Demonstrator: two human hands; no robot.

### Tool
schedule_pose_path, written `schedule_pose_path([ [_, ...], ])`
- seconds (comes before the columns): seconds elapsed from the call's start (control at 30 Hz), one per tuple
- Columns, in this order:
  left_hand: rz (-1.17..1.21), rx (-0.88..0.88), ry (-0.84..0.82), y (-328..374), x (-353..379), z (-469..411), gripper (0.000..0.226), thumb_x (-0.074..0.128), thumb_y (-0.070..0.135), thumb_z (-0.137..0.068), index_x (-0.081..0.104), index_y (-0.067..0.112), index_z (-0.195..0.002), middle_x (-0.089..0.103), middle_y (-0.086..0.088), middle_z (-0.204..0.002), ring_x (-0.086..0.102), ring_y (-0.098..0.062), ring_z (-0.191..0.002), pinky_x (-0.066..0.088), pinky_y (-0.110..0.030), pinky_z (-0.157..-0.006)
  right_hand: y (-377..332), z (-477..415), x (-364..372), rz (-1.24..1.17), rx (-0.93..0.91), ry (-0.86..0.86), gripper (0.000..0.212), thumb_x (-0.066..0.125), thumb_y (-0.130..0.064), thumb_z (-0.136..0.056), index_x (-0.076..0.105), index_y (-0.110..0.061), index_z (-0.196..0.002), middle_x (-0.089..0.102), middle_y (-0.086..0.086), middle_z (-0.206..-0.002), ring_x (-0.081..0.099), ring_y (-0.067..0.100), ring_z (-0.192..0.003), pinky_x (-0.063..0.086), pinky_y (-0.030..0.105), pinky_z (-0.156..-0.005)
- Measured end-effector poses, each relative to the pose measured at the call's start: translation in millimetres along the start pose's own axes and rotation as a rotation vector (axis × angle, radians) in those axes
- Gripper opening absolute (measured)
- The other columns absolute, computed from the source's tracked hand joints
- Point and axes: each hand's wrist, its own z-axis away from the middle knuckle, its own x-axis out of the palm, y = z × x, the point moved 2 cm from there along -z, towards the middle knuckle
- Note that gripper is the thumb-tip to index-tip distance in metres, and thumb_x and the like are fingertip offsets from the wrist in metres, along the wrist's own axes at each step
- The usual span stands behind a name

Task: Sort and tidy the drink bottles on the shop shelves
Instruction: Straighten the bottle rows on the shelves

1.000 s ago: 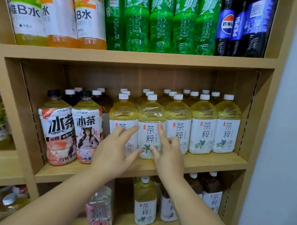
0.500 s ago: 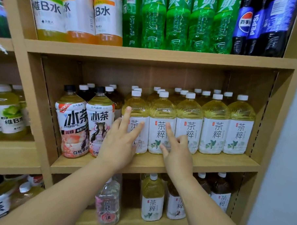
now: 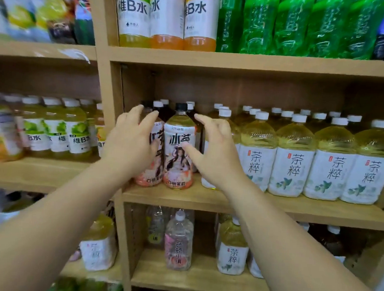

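Black-capped tea bottle (image 3: pixel 179 144) upright at 9 o'clock end of middle shelf (image 3: pixel 272 208); left hand (image 3: pixel 129 142) at its 9 o'clock, right hand (image 3: pixel 217 155) at 3 o'clock, both spread, gripping nothing; likely bracketing for straightening

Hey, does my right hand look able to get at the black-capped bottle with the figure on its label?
Probably yes: the right hand is open just beside the black-capped bottle, which stands at the front of the shelf, with nothing between them.
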Motion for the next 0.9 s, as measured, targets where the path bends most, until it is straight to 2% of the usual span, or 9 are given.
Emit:
schedule_pose_path([
  [0.1,-0.091,0.103,-0.122,-18.3,-8.3,-10.1,0.081,0.069,0.026,-0.092,0.023,0.034,-0.158,0.011,-0.014,-0.167,0.030,-0.038,-0.145,0.043,-0.051,-0.107,-12.5,-25.4,25.9,0.072,0.016,-0.129,0.077,0.073,-0.041,-0.091,0.031,-0.042,-0.156,0.027,0.008,-0.158,0.036,0.028,-0.144,0.040,0.039,-0.113],
  [0.17,-0.180,0.198,-0.164,-25.8,-10.9,-15.4,0.084,0.068,0.023,-0.093,0.019,0.035,-0.159,0.014,-0.018,-0.166,0.029,-0.039,-0.146,0.041,-0.050,-0.110,-13.1,-35.8,39.0,0.158,0.055,-0.230,0.080,0.073,-0.043,-0.091,0.027,-0.046,-0.156,0.021,0.016,-0.163,0.034,0.037,-0.146,0.040,0.044,-0.113],
  [0.3,-0.380,0.262,-0.235,-28.6,-4.0,-19.9,0.084,0.064,0.026,-0.095,0.012,0.033,-0.160,0.024,-0.022,-0.162,0.028,-0.039,-0.145,0.040,-0.048,-0.112,-7.4,-37.2,53.8,0.208,0.061,-0.244,0.081,0.078,-0.031,-0.088,0.028,-0.049,-0.150,0.029,0.015,-0.151,0.055,0.037,-0.121,0.053,0.043,-0.096],
  [0.4,-0.435,0.251,-0.236,-22.6,5.1,-19.8,0.090,0.064,0.032,-0.094,0.004,0.030,-0.161,0.036,-0.024,-0.152,0.035,-0.038,-0.138,0.043,-0.045,-0.106,-5.7,-36.0,52.1,0.197,0.044,-0.190,0.077,0.081,-0.028,-0.086,0.032,-0.050,-0.142,0.031,0.008,-0.140,0.058,0.033,-0.106,0.054,0.039,-0.085],
  [0.47,-0.374,0.195,-0.227,-18.6,9.4,-19.4,0.092,0.067,0.034,-0.092,0.006,0.029,-0.161,0.037,-0.022,-0.145,0.040,-0.038,-0.132,0.046,-0.045,-0.101,-4.4,-33.4,49.5,0.189,0.025,-0.166,0.076,0.081,-0.028,-0.086,0.033,-0.050,-0.141,0.030,0.007,-0.139,0.057,0.030,-0.105,0.052,0.036,-0.084],
  [0.6,-0.185,0.090,-0.222,-14.9,12.3,-18.0,0.090,0.071,0.025,-0.092,0.012,0.028,-0.160,0.035,-0.017,-0.135,0.045,-0.035,-0.124,0.052,-0.044,-0.089,-2.3,-24.9,46.9,0.193,-0.001,-0.141,0.079,0.079,-0.030,-0.088,0.030,-0.051,-0.146,0.022,0.007,-0.155,0.049,0.030,-0.129,0.049,0.037,-0.095],
  [0.67,-0.159,0.083,-0.219,-15.3,13.9,-16.8,0.092,0.072,0.020,-0.091,0.012,0.028,-0.160,0.034,-0.016,-0.134,0.044,-0.034,-0.125,0.052,-0.043,-0.087,-3.2,-24.5,47.0,0.210,0.003,-0.145,0.080,0.078,-0.030,-0.089,0.029,-0.051,-0.149,0.019,0.008,-0.160,0.047,0.033,-0.133,0.050,0.041,-0.100],
  [0.77,-0.119,0.076,-0.207,-15.6,15.2,-15.7,0.092,0.072,0.018,-0.091,0.013,0.029,-0.160,0.033,-0.016,-0.135,0.042,-0.034,-0.126,0.052,-0.040,-0.086,-5.1,-26.1,49.2,0.223,0.016,-0.158,0.081,0.077,-0.029,-0.090,0.028,-0.051,-0.150,0.018,0.010,-0.162,0.052,0.034,-0.129,0.053,0.045,-0.100],
  [0.9,0.024,0.070,-0.146,-17.1,13.6,-16.6,0.073,0.068,0.026,-0.095,0.028,0.033,-0.156,0.033,-0.013,-0.137,0.044,-0.033,-0.126,0.050,-0.037,-0.089,-3.8,-26.1,51.0,0.203,0.014,-0.145,0.079,0.077,-0.030,-0.090,0.029,-0.051,-0.148,0.019,0.008,-0.159,0.052,0.032,-0.126,0.053,0.043,-0.098],
])
